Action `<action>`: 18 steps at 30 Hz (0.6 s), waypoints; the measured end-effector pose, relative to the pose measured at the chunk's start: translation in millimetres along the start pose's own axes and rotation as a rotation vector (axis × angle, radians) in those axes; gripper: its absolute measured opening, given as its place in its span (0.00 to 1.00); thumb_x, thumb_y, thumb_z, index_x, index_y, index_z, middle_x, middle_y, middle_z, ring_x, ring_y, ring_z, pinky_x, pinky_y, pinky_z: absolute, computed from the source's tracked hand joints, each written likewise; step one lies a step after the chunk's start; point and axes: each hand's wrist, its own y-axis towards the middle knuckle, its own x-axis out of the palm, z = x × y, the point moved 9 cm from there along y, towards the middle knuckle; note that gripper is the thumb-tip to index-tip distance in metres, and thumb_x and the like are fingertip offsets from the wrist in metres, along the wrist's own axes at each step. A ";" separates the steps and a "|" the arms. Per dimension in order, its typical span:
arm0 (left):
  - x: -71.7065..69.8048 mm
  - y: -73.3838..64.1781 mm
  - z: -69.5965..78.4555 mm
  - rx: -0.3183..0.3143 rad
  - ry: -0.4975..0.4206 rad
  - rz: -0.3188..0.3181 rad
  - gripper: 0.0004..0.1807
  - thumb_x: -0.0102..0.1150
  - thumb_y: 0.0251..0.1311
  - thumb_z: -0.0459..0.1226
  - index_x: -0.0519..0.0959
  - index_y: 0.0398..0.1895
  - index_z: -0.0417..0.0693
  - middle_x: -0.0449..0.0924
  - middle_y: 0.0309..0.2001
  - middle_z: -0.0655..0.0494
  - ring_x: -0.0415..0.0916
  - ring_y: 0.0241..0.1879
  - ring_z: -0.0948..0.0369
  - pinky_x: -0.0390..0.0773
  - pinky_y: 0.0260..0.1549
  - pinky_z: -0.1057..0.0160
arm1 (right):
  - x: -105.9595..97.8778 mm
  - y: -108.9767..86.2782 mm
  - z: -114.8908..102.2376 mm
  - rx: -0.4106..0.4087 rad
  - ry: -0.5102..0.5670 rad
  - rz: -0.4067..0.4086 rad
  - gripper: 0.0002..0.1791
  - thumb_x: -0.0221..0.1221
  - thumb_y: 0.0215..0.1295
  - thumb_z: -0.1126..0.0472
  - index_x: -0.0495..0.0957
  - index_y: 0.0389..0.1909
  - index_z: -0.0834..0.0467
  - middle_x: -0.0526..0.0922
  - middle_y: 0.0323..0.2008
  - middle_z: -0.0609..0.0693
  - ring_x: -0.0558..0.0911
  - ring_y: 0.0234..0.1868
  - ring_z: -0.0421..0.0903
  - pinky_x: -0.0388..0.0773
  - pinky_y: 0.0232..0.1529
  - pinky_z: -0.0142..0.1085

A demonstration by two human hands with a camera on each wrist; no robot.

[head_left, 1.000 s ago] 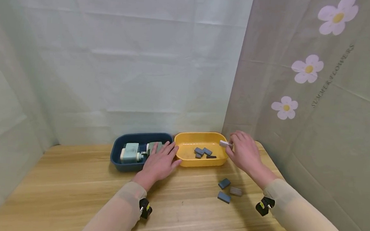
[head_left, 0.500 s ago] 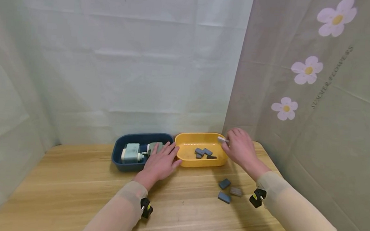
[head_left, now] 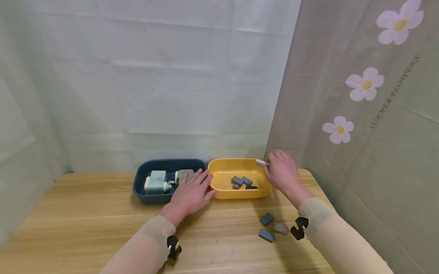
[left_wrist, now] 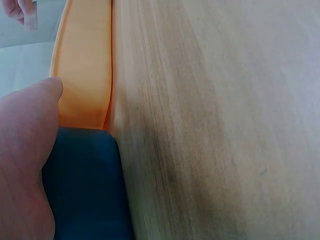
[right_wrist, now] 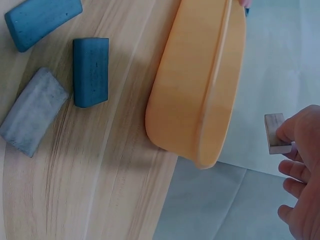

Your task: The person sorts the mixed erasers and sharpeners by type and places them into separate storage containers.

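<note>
Right hand [head_left: 283, 172] pinches pale block [right_wrist: 273, 128]
Left hand [head_left: 190, 194], fingers spread, overlaps navy tray's [head_left: 152, 199] right edge (yellow tray [head_left: 238, 195] holds gray blocks [head_left: 237, 180]).

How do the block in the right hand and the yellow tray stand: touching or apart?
Apart: the right wrist view shows backdrop between the block in the right hand and the yellow tray.

Right hand [right_wrist: 311, 155] pinches a pale block [right_wrist: 273, 131] near a yellow-orange tray [right_wrist: 182, 95]; three other blocks [right_wrist: 90, 72] lie on wood [right_wrist: 115, 185].
</note>
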 end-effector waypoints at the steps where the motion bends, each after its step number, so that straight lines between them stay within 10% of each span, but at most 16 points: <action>1: 0.0 -0.1 0.1 0.001 -0.002 0.001 0.40 0.43 0.86 0.63 0.61 0.90 0.54 0.51 0.90 0.53 0.46 0.88 0.49 0.39 0.84 0.33 | 1.3 1.1 0.3 0.002 0.001 -0.005 0.07 0.65 0.75 0.62 0.80 0.38 0.62 0.84 0.44 0.59 0.82 0.57 0.63 0.74 0.70 0.58; 7: 0.1 -0.9 0.3 0.000 -0.004 0.003 0.40 0.42 0.86 0.64 0.61 0.90 0.55 0.52 0.89 0.53 0.46 0.88 0.49 0.38 0.84 0.34 | 13.2 6.0 2.4 0.027 0.005 -0.064 0.07 0.64 0.77 0.61 0.82 0.42 0.63 0.85 0.64 0.63 0.72 0.77 0.66 0.58 0.82 0.62; 18: -0.4 -0.4 1.1 0.005 0.012 0.003 0.40 0.40 0.86 0.64 0.60 0.90 0.55 0.51 0.90 0.54 0.46 0.88 0.49 0.40 0.84 0.34 | 25.7 8.6 4.8 0.052 -0.019 -0.108 0.08 0.64 0.78 0.60 0.82 0.43 0.62 0.83 0.68 0.63 0.73 0.77 0.64 0.56 0.83 0.61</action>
